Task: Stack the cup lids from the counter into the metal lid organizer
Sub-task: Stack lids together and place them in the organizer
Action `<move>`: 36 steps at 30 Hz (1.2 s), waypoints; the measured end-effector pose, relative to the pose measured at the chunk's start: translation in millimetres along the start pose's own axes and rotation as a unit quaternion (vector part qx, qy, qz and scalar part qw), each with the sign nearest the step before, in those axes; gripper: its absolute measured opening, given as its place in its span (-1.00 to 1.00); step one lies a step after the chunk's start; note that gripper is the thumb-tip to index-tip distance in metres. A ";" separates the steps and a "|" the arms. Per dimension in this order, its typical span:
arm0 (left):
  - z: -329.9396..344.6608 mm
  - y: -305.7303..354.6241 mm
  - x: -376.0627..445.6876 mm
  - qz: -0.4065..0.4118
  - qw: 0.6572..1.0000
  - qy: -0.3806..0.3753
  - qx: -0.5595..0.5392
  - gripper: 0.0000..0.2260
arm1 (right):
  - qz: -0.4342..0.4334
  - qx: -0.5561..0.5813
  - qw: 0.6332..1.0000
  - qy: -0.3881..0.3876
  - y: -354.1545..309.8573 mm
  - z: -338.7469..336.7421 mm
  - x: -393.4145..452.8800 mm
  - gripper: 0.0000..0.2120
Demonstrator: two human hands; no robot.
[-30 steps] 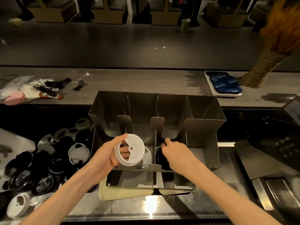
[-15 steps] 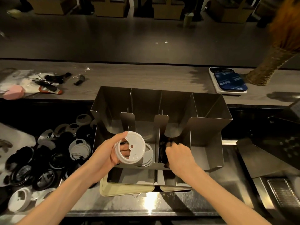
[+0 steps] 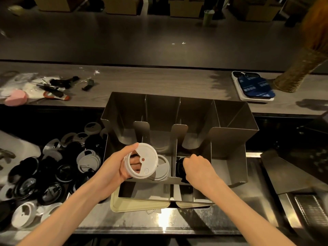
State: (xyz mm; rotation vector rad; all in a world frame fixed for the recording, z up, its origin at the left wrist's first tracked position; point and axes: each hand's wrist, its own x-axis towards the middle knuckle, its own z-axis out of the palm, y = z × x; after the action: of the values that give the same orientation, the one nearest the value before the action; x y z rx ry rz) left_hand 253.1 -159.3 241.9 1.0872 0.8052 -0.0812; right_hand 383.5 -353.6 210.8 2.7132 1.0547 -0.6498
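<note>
The left hand (image 3: 113,168) holds a white lid (image 3: 142,161) by its rim, thumb on the top edge and fingers curled behind it, tilted up just in front of the metal lid organizer (image 3: 234,139). The right hand (image 3: 198,167) has its fingers curled down onto a black lid (image 3: 179,168) in the slot next along to the right — whether it pinches the lid or only presses it cannot be told. Behind the held lid, a white lid already in its slot (image 3: 162,167) leans against the divider. So the job looks barely begun: only 2 slots show any lids, few in each, and the slots at either end show none. At the counter's left edge a large pile of loose lids (image 3: 51,167), black and white mixed, waits to be sorted — most of the work remains.
</note>
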 end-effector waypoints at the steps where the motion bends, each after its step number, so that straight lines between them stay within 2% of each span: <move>1: 0.3 0.2 -0.1 -0.001 1.000 0.002 0.001 -0.69 | 0.002 0.003 1.000 -0.001 -0.8 1.6 -0.5 -0.69; 8: 5.6 -0.2 0.6 -0.003 1.000 0.010 -0.003 -0.70 | 0.020 0.007 1.000 0.003 -4.3 7.3 -4.6 -0.69; 11: 8.9 -0.1 -0.1 0.002 1.000 0.003 -0.004 -0.68 | 0.020 0.017 0.999 0.018 -4.0 4.1 -11.1 -0.62; 13: 11.2 0.4 -1.8 0.004 1.000 -0.005 -0.006 -0.67 | 0.014 0.022 0.999 0.045 -4.0 -3.6 -18.6 -0.56; 17: 14.5 3.7 -7.5 0.018 1.000 -0.019 -0.001 -0.68 | 0.008 0.068 0.990 0.121 4.4 -39.9 -39.3 -0.72; 19: 16.2 6.4 -10.8 0.026 0.999 -0.023 0.002 -0.66 | -0.005 0.076 0.983 0.166 6.7 -57.9 -50.9 -0.70; 22: 18.2 11.6 -18.0 0.044 0.998 -0.041 0.002 -0.62 | -0.073 0.165 0.956 0.230 0.8 -73.7 -63.5 -0.50; 24: 18.3 15.1 -24.7 0.054 0.997 -0.052 -0.001 -0.62 | -0.148 0.236 0.935 0.221 -10.0 -77.5 -67.1 -0.27; 27: 14.8 18.8 -34.2 0.075 0.996 -0.055 -0.010 -0.62 | -0.229 0.237 0.924 0.193 -33.3 -77.0 -63.1 -0.02; 29: 9.1 19.2 -41.7 0.096 0.993 -0.068 -0.015 -0.62 | -0.258 0.221 0.919 0.200 -47.8 -74.5 -55.3 -0.05; 32: -5.7 17.4 -53.1 0.129 0.989 -0.064 -0.024 -0.65 | -0.252 0.202 0.908 0.266 -65.4 -74.4 -44.0 -0.24; 34: -17.6 16.7 -57.9 0.147 0.988 -0.049 -0.004 -0.71 | -0.216 0.183 0.911 0.299 -74.5 -76.7 -40.1 -0.18; 36: -30.0 17.4 -59.3 0.156 0.987 -0.032 0.038 -0.73 | -0.213 0.167 0.922 0.276 -79.8 -79.1 -38.4 -0.03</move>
State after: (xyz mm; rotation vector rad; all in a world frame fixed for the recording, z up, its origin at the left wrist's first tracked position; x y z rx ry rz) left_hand 201.7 -145.2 285.3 1.2644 0.5707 0.1187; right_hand 331.2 -294.4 299.4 3.0704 1.8561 -0.0947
